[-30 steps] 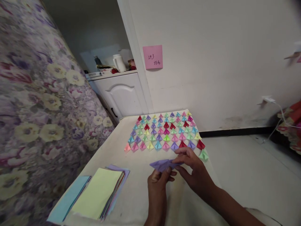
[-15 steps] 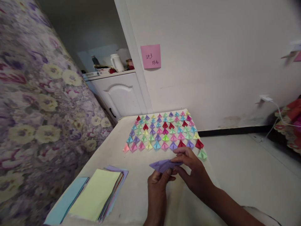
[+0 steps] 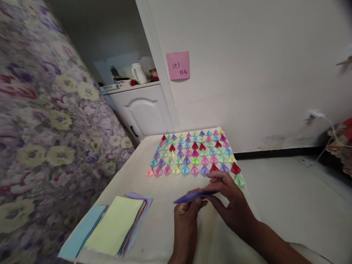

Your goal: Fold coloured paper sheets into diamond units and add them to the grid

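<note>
Over the table (image 3: pixel 129 176), both hands (image 3: pixel 187 216) (image 3: pixel 232 200) pinched on purple paper (image 3: pixel 184 198), alcove (image 3: pixel 101 33) with jug (image 3: pixel 140 74) beyond.

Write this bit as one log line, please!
left hand: pinching folded purple paper | right hand: fingers at its right end | nearby: paper stack, rows of colorful folded pieces

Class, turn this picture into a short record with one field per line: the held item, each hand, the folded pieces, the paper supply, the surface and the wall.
Held item: purple folded paper, seen nearly edge-on
Left hand: thumb and fingers pinching it from the near side
Right hand: fingers at its right end
Folded pieces: many small colored paper pieces in rows, beyond the hands
Paper supply: stack topped with pale yellow; blue paper to its left
Surface: pale-covered table
Wall: pink note with handwriting
</note>
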Demonstrator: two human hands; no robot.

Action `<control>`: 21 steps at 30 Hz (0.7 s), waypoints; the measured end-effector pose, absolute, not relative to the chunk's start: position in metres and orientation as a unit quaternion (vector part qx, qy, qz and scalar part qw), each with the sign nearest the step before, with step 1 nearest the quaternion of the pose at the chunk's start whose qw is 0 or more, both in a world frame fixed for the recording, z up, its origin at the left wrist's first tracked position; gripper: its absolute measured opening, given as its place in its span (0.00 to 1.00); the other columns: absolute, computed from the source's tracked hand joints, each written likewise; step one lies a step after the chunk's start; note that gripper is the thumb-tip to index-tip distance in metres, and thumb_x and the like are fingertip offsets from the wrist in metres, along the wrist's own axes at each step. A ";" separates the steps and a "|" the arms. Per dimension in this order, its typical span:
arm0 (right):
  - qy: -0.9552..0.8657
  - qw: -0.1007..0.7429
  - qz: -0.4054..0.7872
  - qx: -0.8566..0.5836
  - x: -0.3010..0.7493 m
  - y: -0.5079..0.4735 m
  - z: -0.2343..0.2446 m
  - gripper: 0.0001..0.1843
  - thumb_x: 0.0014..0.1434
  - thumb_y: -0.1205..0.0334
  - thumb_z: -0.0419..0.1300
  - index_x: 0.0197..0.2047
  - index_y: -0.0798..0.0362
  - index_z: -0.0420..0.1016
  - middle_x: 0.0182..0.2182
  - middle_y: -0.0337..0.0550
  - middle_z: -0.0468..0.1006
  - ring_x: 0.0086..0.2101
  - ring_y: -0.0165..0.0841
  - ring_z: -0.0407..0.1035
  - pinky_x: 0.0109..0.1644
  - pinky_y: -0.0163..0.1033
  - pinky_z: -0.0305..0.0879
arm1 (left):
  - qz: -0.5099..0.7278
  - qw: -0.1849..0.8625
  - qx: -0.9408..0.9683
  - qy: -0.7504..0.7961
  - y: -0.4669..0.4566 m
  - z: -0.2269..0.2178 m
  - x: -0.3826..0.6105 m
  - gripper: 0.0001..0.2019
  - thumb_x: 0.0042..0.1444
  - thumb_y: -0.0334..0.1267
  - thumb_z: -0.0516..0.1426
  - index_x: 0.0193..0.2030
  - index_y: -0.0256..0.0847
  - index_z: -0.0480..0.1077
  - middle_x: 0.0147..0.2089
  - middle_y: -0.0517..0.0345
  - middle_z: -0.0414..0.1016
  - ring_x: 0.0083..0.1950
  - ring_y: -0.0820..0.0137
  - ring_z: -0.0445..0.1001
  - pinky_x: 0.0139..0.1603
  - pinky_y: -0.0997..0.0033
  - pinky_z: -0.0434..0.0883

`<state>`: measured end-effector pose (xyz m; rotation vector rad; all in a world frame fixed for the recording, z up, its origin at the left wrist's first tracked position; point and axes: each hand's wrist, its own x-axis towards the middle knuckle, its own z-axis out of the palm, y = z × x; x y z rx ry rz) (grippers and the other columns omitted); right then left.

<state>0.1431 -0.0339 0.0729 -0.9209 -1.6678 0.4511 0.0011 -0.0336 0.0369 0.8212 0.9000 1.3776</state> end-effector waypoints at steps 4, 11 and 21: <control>-0.710 0.557 0.180 -0.391 0.144 -0.035 0.072 0.14 0.55 0.73 0.55 0.40 0.46 0.73 0.48 0.45 0.63 0.44 0.36 0.64 0.47 0.45 0.66 | 0.592 0.616 0.352 0.382 -0.034 0.037 0.002 0.11 0.47 0.32 0.61 0.39 0.36 0.75 0.40 0.51 0.78 0.43 0.62 0.74 0.45 0.63 0.70; -0.723 0.555 0.146 -0.385 0.144 -0.035 0.067 0.14 0.55 0.73 0.54 0.41 0.46 0.73 0.49 0.46 0.63 0.43 0.36 0.64 0.46 0.45 0.66 | 0.595 0.614 0.351 0.382 -0.035 0.041 0.004 0.12 0.48 0.33 0.60 0.42 0.37 0.75 0.40 0.51 0.78 0.44 0.62 0.74 0.46 0.61 0.70; -0.706 0.541 0.203 -0.408 0.143 -0.033 0.072 0.10 0.52 0.70 0.58 0.38 0.47 0.74 0.48 0.46 0.66 0.46 0.39 0.63 0.47 0.46 0.65 | 0.580 0.594 0.387 0.401 -0.034 0.036 0.003 0.14 0.48 0.33 0.60 0.44 0.37 0.74 0.40 0.51 0.79 0.43 0.61 0.74 0.47 0.62 0.69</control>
